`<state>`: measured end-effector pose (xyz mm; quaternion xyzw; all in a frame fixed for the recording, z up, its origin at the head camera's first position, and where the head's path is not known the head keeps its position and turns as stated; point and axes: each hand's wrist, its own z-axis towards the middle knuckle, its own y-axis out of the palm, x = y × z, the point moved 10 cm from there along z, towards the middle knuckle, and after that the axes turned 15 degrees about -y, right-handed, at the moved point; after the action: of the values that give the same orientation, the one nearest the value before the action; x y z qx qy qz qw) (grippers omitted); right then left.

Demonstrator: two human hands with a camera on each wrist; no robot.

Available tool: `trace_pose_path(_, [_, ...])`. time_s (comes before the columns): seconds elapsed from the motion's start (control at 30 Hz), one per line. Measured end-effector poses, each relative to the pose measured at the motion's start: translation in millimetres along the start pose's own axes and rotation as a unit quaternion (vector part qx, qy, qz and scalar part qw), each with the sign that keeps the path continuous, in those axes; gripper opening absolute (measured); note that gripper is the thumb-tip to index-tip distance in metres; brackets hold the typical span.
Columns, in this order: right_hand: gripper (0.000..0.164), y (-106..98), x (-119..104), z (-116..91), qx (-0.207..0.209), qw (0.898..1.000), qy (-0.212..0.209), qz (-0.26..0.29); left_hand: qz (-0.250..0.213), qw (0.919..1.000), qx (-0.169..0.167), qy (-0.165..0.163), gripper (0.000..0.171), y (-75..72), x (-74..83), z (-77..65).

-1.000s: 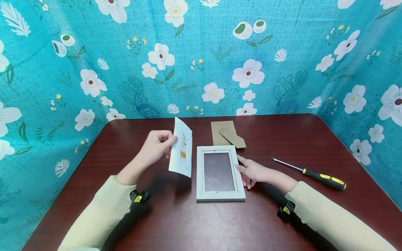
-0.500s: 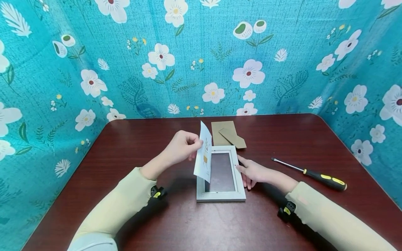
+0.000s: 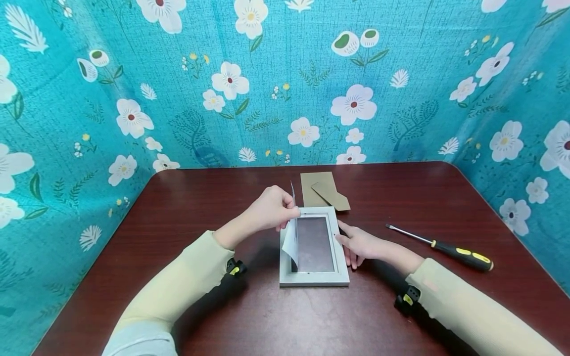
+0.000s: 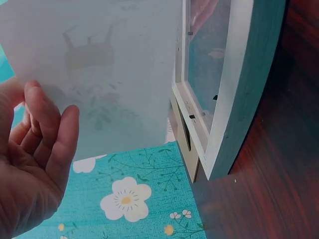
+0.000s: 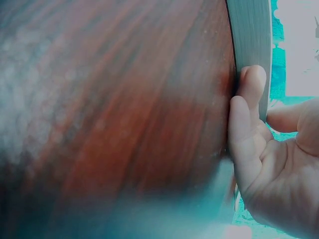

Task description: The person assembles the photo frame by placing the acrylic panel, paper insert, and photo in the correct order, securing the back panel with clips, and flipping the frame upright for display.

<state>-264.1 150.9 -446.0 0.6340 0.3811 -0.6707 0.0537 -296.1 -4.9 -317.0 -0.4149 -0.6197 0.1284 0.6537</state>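
Observation:
A white-edged picture frame (image 3: 313, 279) lies on the table with its opening facing up and a clear pane within it. My left hand (image 3: 275, 208) pinches a thin art print (image 3: 291, 242) by its side edge. The print stands nearly on edge over the frame's left part; whether its lower edge touches the pane, I cannot tell. In the left wrist view the print's pale back (image 4: 124, 55) shows a faint plant drawing through it. At the frame's right side my right hand (image 3: 361, 243) holds the rim, thumb on top and fingers (image 5: 241, 124) against the outer side.
Behind the frame lies a brown backing board (image 3: 313, 190) with its easel leg (image 3: 331, 195). To the right rests a flathead screwdriver (image 3: 460, 252) with a black and yellow handle. A blue floral curtain (image 3: 276, 99) rises behind the dark red table (image 3: 200, 198).
My left hand has carried the print rightward from beside the frame to over its left part, and the print has turned more edge-on. The right hand and frame have stayed put.

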Motion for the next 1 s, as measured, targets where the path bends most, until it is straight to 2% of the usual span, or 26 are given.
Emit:
trace_pose_path(0.17, [0.061, 0, -1, 0, -0.001, 1.000, -0.004, 0.001, 0.023, 0.9993, -0.023, -0.019, 0.038, 8.5, 1.6, 2.5])
trace_pose_path(0.4, [0.061, -1, 5, 0, 0.002, 1.000, 0.005, 0.003, 0.050, 0.9979, -0.038, -0.018, 0.041, 18.6, 4.6, 4.6])
trace_pose_path(0.8, [0.061, -1, 4, 1, 0.003, 1.000, 0.006, 0.004, 0.038, 0.9979, -0.048, -0.017, 0.044, 31.1, 0.0, 10.1])
trace_pose_path(1.0, [0.060, 0, 3, 0, 0.002, 1.000, 0.001, -0.008, 0.047, 0.9968, -0.053, -0.035, 0.042, 41.3, -4.8, 15.6])
